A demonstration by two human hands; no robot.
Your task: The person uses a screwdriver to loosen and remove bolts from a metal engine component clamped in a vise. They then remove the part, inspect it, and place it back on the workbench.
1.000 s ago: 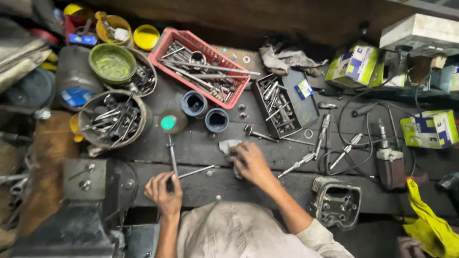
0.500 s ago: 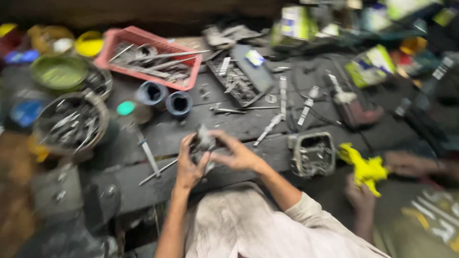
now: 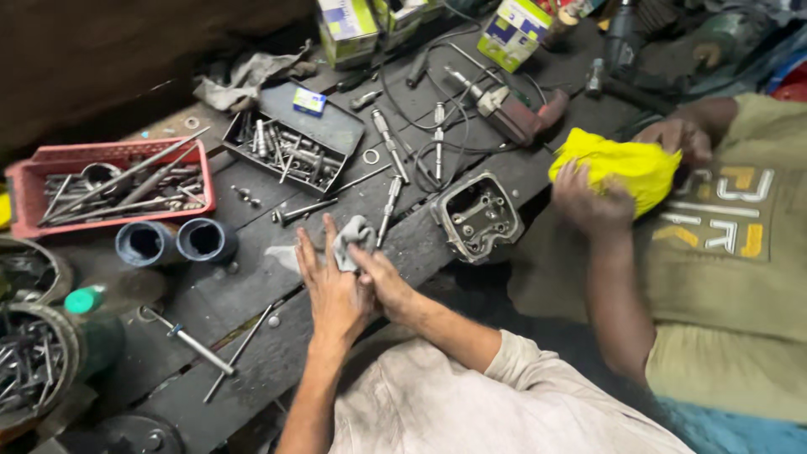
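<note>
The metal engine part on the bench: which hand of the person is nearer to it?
Right. The right hand lies just beside the metal engine part, holding a grey rag; the left hand is farther away.

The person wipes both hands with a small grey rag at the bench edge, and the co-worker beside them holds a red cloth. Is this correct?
Not quite: in the head view the co-worker's cloth is yellow, not red. The rest holds: the left hand and right hand meet on the small grey rag at the bench edge.
</note>
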